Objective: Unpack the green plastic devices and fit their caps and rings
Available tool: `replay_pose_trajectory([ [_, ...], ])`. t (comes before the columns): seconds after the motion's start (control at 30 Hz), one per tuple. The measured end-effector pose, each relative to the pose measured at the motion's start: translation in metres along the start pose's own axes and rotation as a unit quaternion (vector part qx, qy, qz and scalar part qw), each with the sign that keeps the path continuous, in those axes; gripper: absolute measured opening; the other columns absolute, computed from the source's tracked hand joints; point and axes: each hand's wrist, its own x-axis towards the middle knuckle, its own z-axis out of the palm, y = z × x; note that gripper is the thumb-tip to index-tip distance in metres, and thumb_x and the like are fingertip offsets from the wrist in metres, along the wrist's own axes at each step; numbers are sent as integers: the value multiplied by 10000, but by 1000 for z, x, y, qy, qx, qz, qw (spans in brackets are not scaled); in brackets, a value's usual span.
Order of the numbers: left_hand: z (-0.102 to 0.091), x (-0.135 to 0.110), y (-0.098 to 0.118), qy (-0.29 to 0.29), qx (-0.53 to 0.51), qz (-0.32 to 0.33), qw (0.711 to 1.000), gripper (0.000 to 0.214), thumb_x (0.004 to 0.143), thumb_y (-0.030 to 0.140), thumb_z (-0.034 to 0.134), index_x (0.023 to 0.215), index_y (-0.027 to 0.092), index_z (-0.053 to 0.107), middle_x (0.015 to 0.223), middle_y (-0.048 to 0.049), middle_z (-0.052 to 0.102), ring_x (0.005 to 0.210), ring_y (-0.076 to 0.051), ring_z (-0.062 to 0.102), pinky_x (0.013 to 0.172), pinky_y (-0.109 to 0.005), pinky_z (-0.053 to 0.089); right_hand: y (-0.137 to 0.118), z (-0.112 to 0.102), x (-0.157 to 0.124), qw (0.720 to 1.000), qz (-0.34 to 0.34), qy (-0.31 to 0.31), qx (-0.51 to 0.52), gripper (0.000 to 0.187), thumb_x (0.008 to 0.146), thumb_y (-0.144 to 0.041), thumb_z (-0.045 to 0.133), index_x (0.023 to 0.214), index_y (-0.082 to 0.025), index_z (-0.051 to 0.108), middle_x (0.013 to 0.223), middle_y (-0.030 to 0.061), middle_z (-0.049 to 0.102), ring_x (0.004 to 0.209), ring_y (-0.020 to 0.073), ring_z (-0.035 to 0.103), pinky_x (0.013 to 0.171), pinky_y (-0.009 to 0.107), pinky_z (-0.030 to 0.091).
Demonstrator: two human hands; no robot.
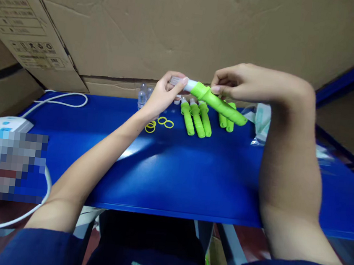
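Note:
A bright green ribbed tube (224, 107) with a white neck and a clear tip hangs tilted above the table, its closed end down to the right. My left hand (165, 90) is closed around the clear tip and white neck. At the tube's collar, the thumb and fingers of my right hand (229, 82) are pinched together against the green edge; whether they also hold something small is hidden. Just below lie several like green tubes (199, 120), and another small group of green tubes (227, 121) is further right. Yellow rings (150, 125) lie near my left wrist.
Small clear bottles (142, 97) stand behind my left forearm. A clear plastic bag (262, 122) lies beside my right arm. A white power strip (3, 129) with its cable is at the left on the blue table (159, 177). Cardboard (162, 34) walls the back.

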Motion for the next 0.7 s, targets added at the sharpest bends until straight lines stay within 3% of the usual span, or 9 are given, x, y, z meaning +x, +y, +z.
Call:
replay_pose_trajectory([
  [0.27,4,-4,8,-9,-54,-17,998,370,942,467,648,1127,152,586,907,-56,652,954,-198,713,874,-347,590,5,0,4,999,-19,-20,20,106,931,-317,606,928,-211,613,779,41,595,911,243,608,783,317,487],
  [0.5,9,-9,7,-40,-91,-36,994,566,929,346,695,1387,209,391,954,-35,669,963,-178,725,896,-360,577,-12,0,-3,998,6,-32,49,156,999,-299,521,904,-193,585,764,49,587,652,145,495,574,283,383],
  [0.6,10,-8,4,-30,-114,-58,991,630,949,316,669,1451,219,300,982,-41,679,968,-170,727,909,-365,575,-17,0,-6,991,21,-17,131,173,1015,-353,525,1084,-209,592,888,57,648,690,136,536,564,256,392],
  [0.7,11,-5,1,-25,-136,-70,988,603,971,317,637,1460,229,295,1001,-46,684,969,-168,730,899,-355,580,-19,1,-8,983,5,-24,185,336,1027,-418,526,1310,-238,553,990,54,692,782,138,603,654,238,467],
])
